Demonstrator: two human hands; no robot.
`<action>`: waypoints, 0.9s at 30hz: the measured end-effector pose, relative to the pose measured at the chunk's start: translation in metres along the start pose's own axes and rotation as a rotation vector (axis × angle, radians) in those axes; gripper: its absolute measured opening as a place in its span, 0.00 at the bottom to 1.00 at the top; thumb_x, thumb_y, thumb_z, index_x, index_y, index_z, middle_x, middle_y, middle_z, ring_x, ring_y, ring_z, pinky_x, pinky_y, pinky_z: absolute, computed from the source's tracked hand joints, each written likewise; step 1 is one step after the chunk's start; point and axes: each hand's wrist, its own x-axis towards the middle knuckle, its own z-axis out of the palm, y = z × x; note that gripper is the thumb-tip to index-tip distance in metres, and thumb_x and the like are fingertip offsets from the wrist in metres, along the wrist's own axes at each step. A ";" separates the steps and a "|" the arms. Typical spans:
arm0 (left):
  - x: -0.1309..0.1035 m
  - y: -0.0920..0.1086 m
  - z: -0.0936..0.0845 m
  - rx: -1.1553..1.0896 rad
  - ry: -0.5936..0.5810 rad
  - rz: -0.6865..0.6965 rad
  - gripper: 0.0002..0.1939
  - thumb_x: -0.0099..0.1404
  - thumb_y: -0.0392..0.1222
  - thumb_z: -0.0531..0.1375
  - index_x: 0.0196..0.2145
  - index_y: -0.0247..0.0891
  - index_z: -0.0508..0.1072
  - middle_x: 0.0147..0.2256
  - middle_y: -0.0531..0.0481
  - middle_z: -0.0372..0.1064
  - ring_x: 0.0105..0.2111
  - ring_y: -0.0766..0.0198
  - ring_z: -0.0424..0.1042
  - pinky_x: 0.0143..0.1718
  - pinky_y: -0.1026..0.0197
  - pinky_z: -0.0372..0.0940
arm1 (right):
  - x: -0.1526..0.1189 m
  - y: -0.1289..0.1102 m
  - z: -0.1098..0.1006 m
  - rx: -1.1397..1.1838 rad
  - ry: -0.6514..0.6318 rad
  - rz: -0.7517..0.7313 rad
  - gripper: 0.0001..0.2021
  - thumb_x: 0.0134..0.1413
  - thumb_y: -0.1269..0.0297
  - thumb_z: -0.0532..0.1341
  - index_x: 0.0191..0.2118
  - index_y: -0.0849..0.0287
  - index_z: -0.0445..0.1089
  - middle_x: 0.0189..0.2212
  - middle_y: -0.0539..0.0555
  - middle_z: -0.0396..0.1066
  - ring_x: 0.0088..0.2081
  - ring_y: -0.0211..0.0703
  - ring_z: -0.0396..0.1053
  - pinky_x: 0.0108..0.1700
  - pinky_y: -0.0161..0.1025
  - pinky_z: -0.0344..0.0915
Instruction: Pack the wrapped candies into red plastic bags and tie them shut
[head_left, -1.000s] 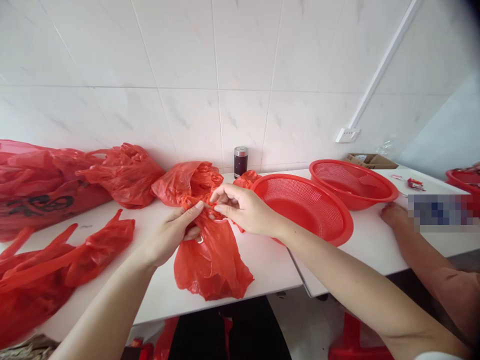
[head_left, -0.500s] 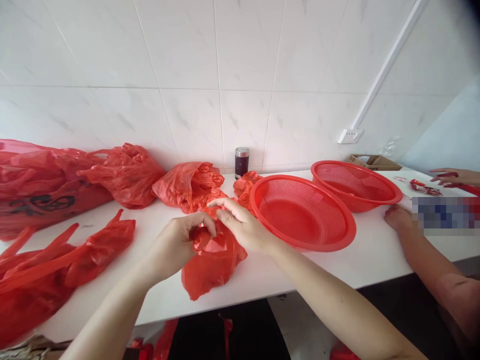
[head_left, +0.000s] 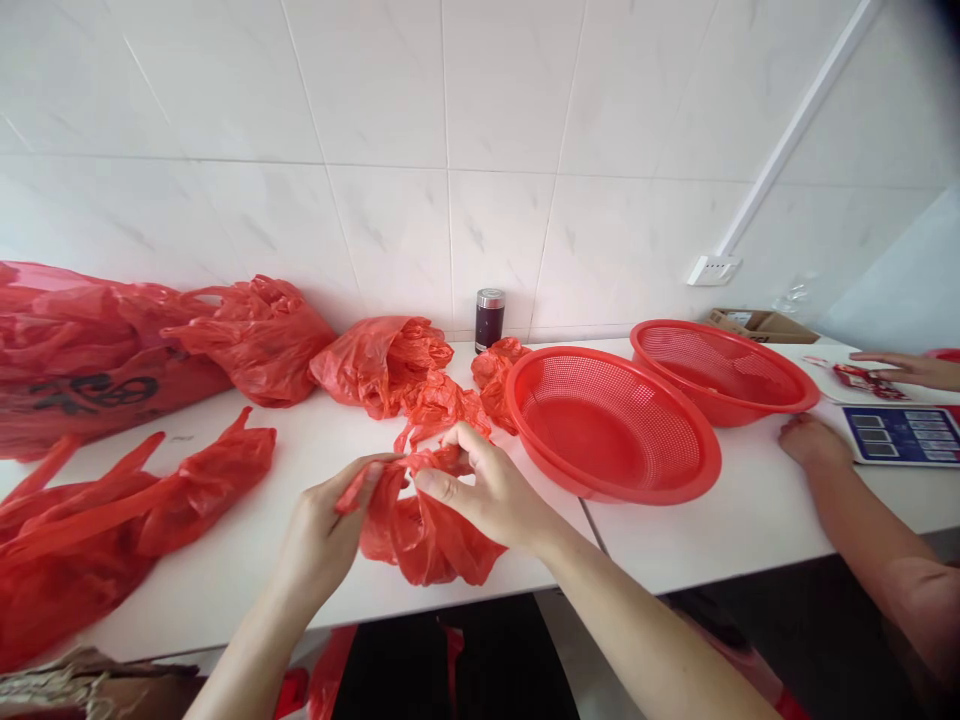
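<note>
Left hand point(head_left: 328, 508) and right hand point(head_left: 491, 492) pinch the red bag point(head_left: 444, 552) between them, its body nearward over the bench point(head_left: 247, 512).

Thin, glossy red plastic bag point(head_left: 442, 545), crumpled and slack, its bunched top stretched sideways, its rumpled body drooping below, near the front edge of the white surface point(head_left: 210, 580).

Bags point(head_left: 450, 550) left of baskets point(head_left: 600, 445)
</note>
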 end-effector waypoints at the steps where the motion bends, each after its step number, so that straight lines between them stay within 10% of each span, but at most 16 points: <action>1: -0.008 -0.010 -0.004 -0.041 0.067 -0.068 0.19 0.67 0.54 0.50 0.37 0.40 0.75 0.31 0.48 0.75 0.30 0.59 0.71 0.34 0.59 0.66 | -0.004 0.009 0.000 0.010 0.041 0.021 0.16 0.52 0.51 0.64 0.35 0.56 0.60 0.35 0.49 0.69 0.38 0.40 0.68 0.43 0.40 0.64; 6: -0.050 -0.052 -0.003 -0.168 0.323 -0.294 0.20 0.64 0.58 0.53 0.27 0.39 0.71 0.21 0.53 0.65 0.23 0.61 0.66 0.29 0.60 0.64 | -0.018 0.068 -0.006 0.095 0.278 0.184 0.19 0.51 0.48 0.63 0.33 0.55 0.56 0.35 0.53 0.71 0.39 0.45 0.71 0.41 0.42 0.65; 11: -0.049 -0.051 0.029 -0.082 0.360 -0.242 0.20 0.67 0.57 0.48 0.34 0.40 0.71 0.36 0.46 0.72 0.41 0.56 0.71 0.45 0.57 0.64 | -0.018 0.089 0.014 -0.166 0.385 0.186 0.25 0.44 0.47 0.66 0.41 0.54 0.56 0.40 0.56 0.70 0.44 0.50 0.69 0.46 0.47 0.64; 18: -0.001 -0.068 0.061 0.142 0.193 -0.191 0.15 0.70 0.51 0.45 0.34 0.43 0.67 0.31 0.50 0.70 0.32 0.60 0.69 0.35 0.61 0.61 | -0.009 0.113 0.055 -0.426 0.362 0.240 0.14 0.52 0.58 0.59 0.39 0.54 0.54 0.37 0.57 0.69 0.40 0.53 0.69 0.42 0.48 0.64; 27: 0.013 -0.086 0.050 0.265 0.011 -0.221 0.14 0.70 0.49 0.43 0.31 0.45 0.62 0.27 0.53 0.68 0.27 0.61 0.68 0.31 0.62 0.58 | -0.006 0.126 0.027 -0.328 0.353 0.098 0.08 0.52 0.70 0.53 0.38 0.53 0.52 0.29 0.51 0.67 0.31 0.45 0.68 0.36 0.40 0.65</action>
